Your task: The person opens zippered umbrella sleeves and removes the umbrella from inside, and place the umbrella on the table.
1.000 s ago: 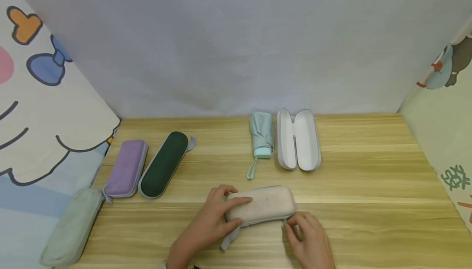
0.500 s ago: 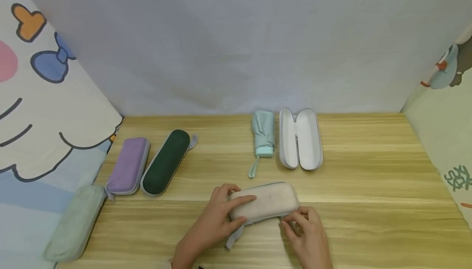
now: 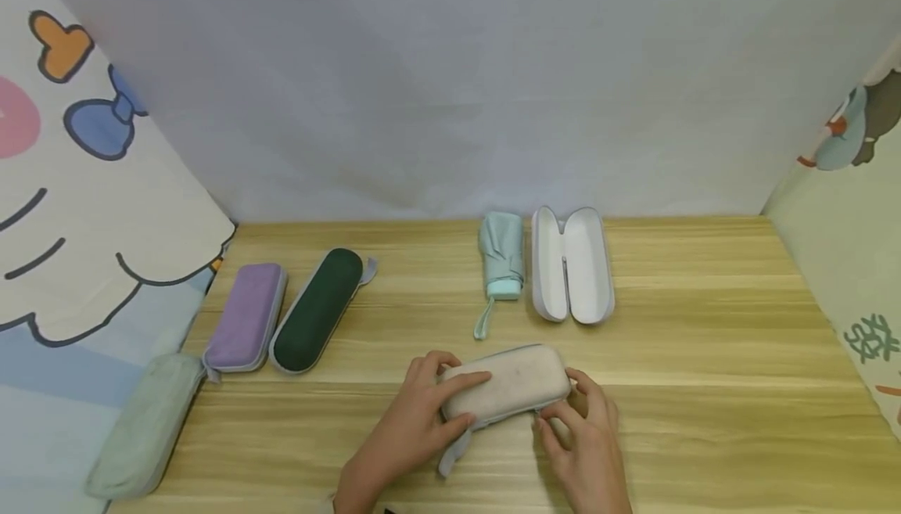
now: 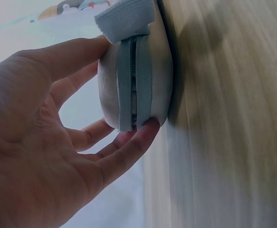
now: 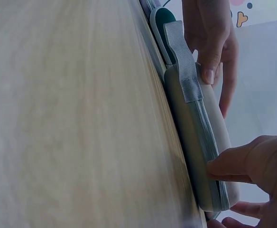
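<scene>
A cream zip-up glasses case (image 3: pixel 517 381) lies on the table in front of me, tilted slightly up to the right. My left hand (image 3: pixel 422 420) grips its left end, thumb on the near side and fingers over the top and far side. A grey fabric tab (image 3: pixel 454 453) sticks out below that end. In the left wrist view, the zipper tape (image 4: pixel 144 80) shows a narrow gap. At the near right edge, my right hand (image 3: pixel 587 443) pinches the zipper pull, mostly hidden by thumb and index finger; its other fingers curve round the right end.
Behind the case lie a folded mint umbrella (image 3: pixel 502 252) and an opened white-lined case (image 3: pixel 587 271). To the left are a dark green case (image 3: pixel 317 310), a purple case (image 3: pixel 242 318) and a pale green case (image 3: pixel 144 428) at the table's left edge.
My right hand has worked leftward along the case's near edge from its right corner, and its fingers now spread round the end. The case has turned slightly, its right end farther away.
</scene>
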The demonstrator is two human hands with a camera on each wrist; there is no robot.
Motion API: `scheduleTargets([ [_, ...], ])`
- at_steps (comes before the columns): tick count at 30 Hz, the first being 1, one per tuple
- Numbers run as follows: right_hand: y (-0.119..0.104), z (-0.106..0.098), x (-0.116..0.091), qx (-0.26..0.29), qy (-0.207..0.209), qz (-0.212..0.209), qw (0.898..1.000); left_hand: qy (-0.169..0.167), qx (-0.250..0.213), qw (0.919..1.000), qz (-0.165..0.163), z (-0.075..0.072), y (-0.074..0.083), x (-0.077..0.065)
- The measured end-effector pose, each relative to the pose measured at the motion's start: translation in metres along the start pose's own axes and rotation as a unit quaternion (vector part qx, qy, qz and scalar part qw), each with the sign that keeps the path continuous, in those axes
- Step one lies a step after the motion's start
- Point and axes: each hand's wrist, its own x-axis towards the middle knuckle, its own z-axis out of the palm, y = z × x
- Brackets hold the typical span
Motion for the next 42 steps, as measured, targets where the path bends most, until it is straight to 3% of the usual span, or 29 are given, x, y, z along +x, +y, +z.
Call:
scheduleTargets([
  [10,-0.008,0.008,0.003,-0.025,0.01,-0.064,0.998,0.001,0.014,0.9999,0.0,0.001,0.005,0.0],
  [17,-0.014,0.013,0.003,-0.026,0.015,-0.065,0.997,0.002,0.013,0.9999,-0.001,0.001,0.004,0.0],
  [29,-0.032,0.027,-0.003,-0.041,-0.011,-0.074,0.996,0.001,0.02,0.9998,0.0,0.001,0.003,0.003],
  [37,-0.029,0.025,-0.002,-0.034,-0.024,-0.072,0.997,0.001,0.014,0.9999,0.009,0.003,-0.001,0.006],
  [42,-0.02,0.02,0.005,0.003,-0.039,-0.075,0.996,0.003,0.024,0.9995,0.019,0.001,-0.004,0.009],
])
